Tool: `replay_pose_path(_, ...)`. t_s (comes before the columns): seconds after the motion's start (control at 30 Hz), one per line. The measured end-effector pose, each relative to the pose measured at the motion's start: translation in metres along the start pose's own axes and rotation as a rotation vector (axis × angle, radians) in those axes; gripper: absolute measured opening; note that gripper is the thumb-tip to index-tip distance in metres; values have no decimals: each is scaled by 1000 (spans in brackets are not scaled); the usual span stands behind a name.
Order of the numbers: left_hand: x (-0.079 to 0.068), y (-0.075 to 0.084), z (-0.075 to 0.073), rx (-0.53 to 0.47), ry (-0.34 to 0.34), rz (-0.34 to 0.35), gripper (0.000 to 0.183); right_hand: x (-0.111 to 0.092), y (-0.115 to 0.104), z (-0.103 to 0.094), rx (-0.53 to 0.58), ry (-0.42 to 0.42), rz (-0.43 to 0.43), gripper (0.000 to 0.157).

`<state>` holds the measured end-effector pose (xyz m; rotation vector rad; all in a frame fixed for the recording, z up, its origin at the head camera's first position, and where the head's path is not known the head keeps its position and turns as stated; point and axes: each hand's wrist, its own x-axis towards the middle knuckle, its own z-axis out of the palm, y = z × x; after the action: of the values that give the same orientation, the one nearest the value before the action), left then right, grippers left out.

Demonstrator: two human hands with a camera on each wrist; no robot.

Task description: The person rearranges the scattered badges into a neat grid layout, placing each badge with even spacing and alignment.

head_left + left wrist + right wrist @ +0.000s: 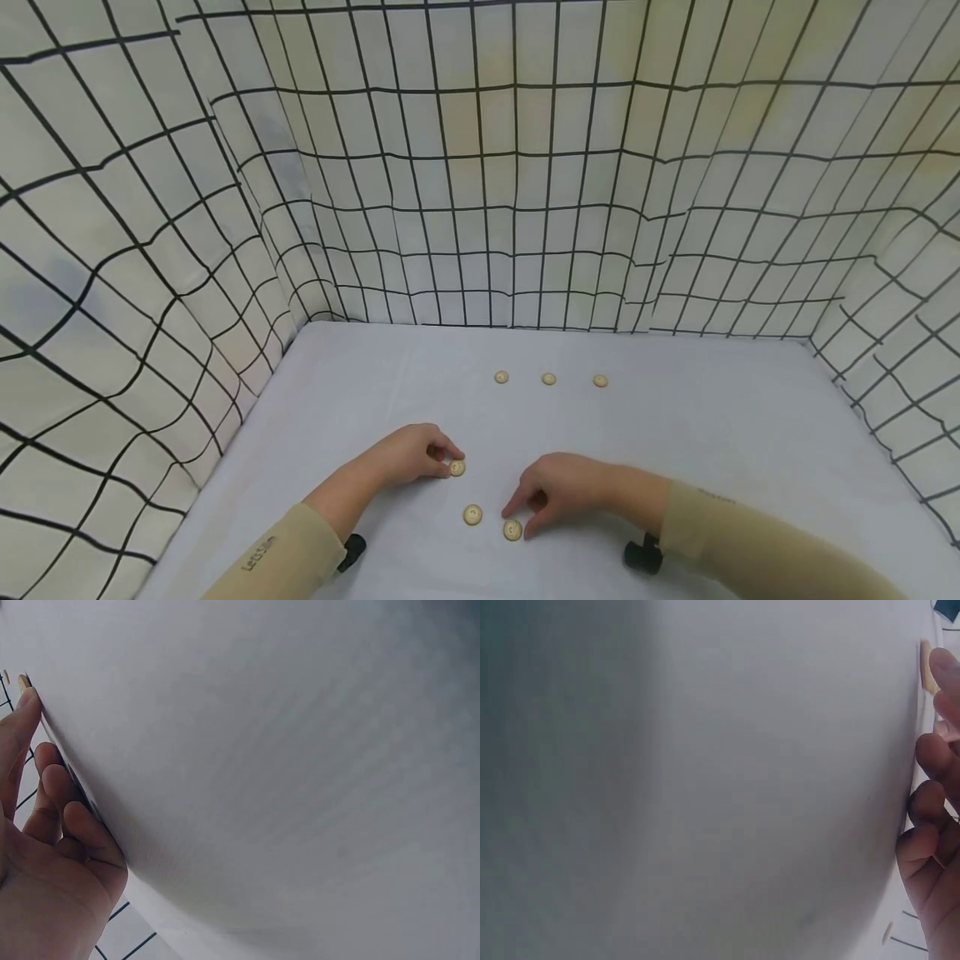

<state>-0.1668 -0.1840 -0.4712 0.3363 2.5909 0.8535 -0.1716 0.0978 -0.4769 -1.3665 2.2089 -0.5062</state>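
My left hand [412, 454] pinches a round cream button [457, 467] by its edge, thumb and forefinger on either side, on the white cloth. In the left wrist view that button [24, 681] shows edge-on at the fingertips, and the other fingers are curled. My right hand [562, 492] has thumb and forefinger around the edge of a second button [512, 530] lying flat. The right wrist view shows this button [928, 667] partly hidden behind a fingertip. Between the hands, nearer the front, lies a third button [472, 514], touched by neither.
Farther back, a spaced row holds a left button [502, 377], a middle button [549, 378] and a right button [601, 381]. White cloth [712, 417] covers the table. Black-gridded white sheets [480, 183] enclose the back and sides. Dark wrist devices [643, 554] sit below the sleeves.
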Motion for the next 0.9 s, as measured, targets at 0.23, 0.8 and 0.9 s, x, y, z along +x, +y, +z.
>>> replay_pose_path(0.23,0,2,0,-5,-2,-2,19,3,-4,2,-43,-13,-21,31)
replay_pose_path(0.8,2,0,1,-7,-6,3,20,3,-5,7,-81,-26,-30,27)
replay_pose_path(0.9,1,0,0,-3,-4,-2,20,3,-5,6,-81,-18,-32,26)
